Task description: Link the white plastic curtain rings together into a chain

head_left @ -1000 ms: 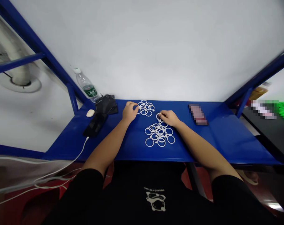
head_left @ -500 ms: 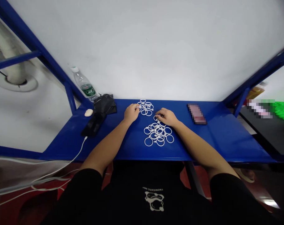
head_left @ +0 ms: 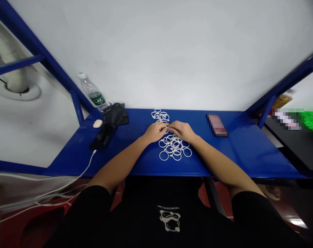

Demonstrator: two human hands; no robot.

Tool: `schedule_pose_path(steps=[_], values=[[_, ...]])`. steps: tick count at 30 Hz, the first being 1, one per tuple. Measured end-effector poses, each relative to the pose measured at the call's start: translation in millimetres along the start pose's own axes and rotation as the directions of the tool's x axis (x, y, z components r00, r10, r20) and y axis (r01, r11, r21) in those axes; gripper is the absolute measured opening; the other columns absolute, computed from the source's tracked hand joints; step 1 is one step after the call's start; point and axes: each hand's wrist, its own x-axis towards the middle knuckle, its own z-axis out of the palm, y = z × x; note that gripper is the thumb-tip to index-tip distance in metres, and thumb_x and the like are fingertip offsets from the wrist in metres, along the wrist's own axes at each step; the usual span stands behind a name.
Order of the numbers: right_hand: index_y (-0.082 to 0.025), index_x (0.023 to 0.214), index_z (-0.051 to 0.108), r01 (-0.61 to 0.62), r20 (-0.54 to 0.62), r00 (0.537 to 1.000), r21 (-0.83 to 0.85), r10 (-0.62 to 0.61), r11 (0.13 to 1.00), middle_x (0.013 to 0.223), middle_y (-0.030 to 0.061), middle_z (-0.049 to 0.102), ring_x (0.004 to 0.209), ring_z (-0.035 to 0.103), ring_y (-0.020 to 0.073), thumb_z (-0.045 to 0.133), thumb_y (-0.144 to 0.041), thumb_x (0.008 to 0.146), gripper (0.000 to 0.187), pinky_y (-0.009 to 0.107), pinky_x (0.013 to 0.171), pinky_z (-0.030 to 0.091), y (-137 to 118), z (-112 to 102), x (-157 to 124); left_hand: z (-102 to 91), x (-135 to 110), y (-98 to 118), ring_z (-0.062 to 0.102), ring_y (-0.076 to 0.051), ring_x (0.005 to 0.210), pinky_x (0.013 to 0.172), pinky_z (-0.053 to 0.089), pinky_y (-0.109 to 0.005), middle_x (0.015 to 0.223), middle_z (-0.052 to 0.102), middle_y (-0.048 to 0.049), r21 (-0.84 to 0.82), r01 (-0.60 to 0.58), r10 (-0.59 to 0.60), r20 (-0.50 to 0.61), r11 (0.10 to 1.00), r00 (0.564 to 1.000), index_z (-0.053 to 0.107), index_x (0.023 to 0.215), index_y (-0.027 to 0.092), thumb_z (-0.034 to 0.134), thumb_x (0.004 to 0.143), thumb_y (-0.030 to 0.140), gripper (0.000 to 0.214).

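My left hand (head_left: 156, 132) and my right hand (head_left: 182, 130) meet over the table, fingertips nearly touching. Both are closed in a pinch on a thin white plastic ring (head_left: 167, 130); fingers partly cover it, and I cannot make out whether there is more than one. Just below the hands lies a loose pile of several white rings with small knobs (head_left: 175, 148), some overlapping. A smaller cluster of white rings (head_left: 163, 114) lies beyond my left hand, close to the wall and partly hidden by the fingers.
The blue table (head_left: 138, 162) runs along a white wall. On the left are a plastic bottle (head_left: 96, 98), a black crumpled bag (head_left: 115, 113), a white rounded object (head_left: 97, 123) and a black device (head_left: 102, 137) with a white cable. A phone-shaped object (head_left: 217, 125) lies right.
My left hand has moved right, from the far cluster to my right hand. My right hand has shifted only slightly. The fingers of both now come together around the white ring.
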Motion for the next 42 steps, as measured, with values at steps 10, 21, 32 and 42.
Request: schedule_pose_path(steps=[10, 21, 32, 42], values=[[-0.022, 0.109, 0.072, -0.078, -0.027, 0.997, 0.028, 0.079, 0.997, 0.103, 0.0109, 0.079, 0.091, 0.073, 0.0232, 0.047, -0.043, 0.111, 0.032, 0.035, 0.083, 0.055, -2.2, 1.2, -1.5, 3.1, -2.8, -0.9, 0.073, -0.016, 0.082, 0.086, 0.060, -0.032, 0.109, 0.079, -0.0052, 0.039, -0.107, 0.110, -0.090, 0.993, 0.990, 0.073, 0.119, 0.021, 0.076, 0.091, 0.028, 0.029], [-0.022, 0.107, 0.075, -0.177, -0.096, 0.979, 0.052, 0.182, 0.983, 0.098, 0.0094, 0.078, 0.090, 0.072, 0.0240, 0.047, -0.049, 0.111, 0.040, 0.035, 0.083, 0.053, 10.6, 1.1, -2.5, -2.5, -3.0, -4.6, 0.074, -0.015, 0.080, 0.084, 0.061, -0.031, 0.125, 0.078, -0.0063, -0.010, -0.108, 0.108, 0.024, 0.994, 0.994, 0.075, 0.127, 0.024, 0.076, 0.095, 0.047, 0.039], [-0.023, 0.100, 0.077, -0.308, -0.012, 0.951, -0.047, 0.308, 0.950, 0.100, 0.0061, 0.080, 0.085, 0.071, 0.0221, 0.062, -0.030, 0.101, 0.017, 0.033, 0.078, 0.052, 44.7, 1.6, -4.2, -6.3, 6.5, -15.6, 0.071, -0.024, 0.118, 0.101, 0.056, -0.034, 0.132, 0.072, -0.0057, 0.241, 0.226, -0.231, -0.009, 0.944, 0.973, 0.078, 0.123, 0.026, 0.058, 0.107, 0.028, 0.026], [-0.022, 0.102, 0.078, -0.279, 0.008, 0.960, -0.065, 0.280, 0.958, 0.101, 0.0070, 0.079, 0.086, 0.071, 0.0225, 0.064, -0.030, 0.101, 0.017, 0.035, 0.079, 0.053, 44.6, 1.9, -4.5, -1.7, 7.0, -23.9, 0.073, -0.019, 0.095, 0.088, 0.057, -0.031, 0.107, 0.075, -0.0047, 0.154, 0.221, -0.204, -0.115, 0.963, 0.972, 0.075, 0.116, 0.022, 0.070, 0.097, 0.018, 0.020]])
